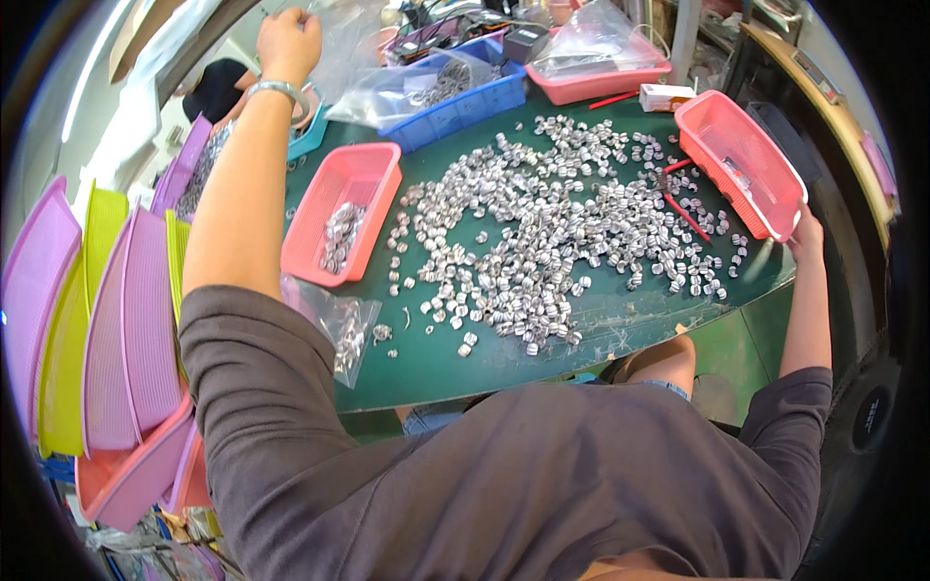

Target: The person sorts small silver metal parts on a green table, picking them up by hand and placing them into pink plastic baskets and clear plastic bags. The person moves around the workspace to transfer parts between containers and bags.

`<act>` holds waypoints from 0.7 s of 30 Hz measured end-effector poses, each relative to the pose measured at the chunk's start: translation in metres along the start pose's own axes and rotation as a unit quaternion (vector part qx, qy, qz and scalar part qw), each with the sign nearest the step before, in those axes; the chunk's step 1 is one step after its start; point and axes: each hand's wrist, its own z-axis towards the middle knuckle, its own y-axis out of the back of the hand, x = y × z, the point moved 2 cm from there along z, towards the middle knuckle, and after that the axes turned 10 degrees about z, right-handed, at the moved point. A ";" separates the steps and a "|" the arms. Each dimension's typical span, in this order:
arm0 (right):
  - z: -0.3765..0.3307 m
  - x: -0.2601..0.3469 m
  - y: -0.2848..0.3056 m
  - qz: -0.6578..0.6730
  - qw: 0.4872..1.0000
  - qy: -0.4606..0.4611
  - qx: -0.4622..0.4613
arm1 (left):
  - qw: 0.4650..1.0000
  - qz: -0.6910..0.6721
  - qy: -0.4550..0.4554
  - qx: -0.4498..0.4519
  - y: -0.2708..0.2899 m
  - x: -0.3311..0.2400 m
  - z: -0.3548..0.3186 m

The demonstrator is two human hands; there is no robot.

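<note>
The right hand (804,232) grips the near end of an empty pink tray (741,160) at the table's right edge, fingers curled on its rim. The tray's long axis runs from near right to far left, tilted up on its side toward the heap. The left hand (289,41) reaches far left, fingers closed on a clear plastic bag (339,39). Between them, small silver parts (552,232) lie spread across the green table (455,358). Another pink tray (344,208) holds a few parts.
</note>
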 end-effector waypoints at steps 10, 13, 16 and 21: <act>-0.029 0.049 -0.026 -0.068 0.889 0.453 0.005 | 1.000 0.013 0.004 0.006 0.026 0.027 -0.023; -0.092 0.061 -0.071 -0.111 0.854 0.507 0.034 | 0.999 0.007 -0.036 -0.014 0.045 0.031 -0.030; -0.116 0.056 -0.104 -0.067 0.873 0.463 0.136 | 0.997 -0.017 -0.063 -0.048 0.057 0.038 -0.039; -0.160 0.048 -0.151 -0.093 0.798 0.558 0.208 | 0.997 -0.027 -0.037 -0.065 0.078 0.037 -0.047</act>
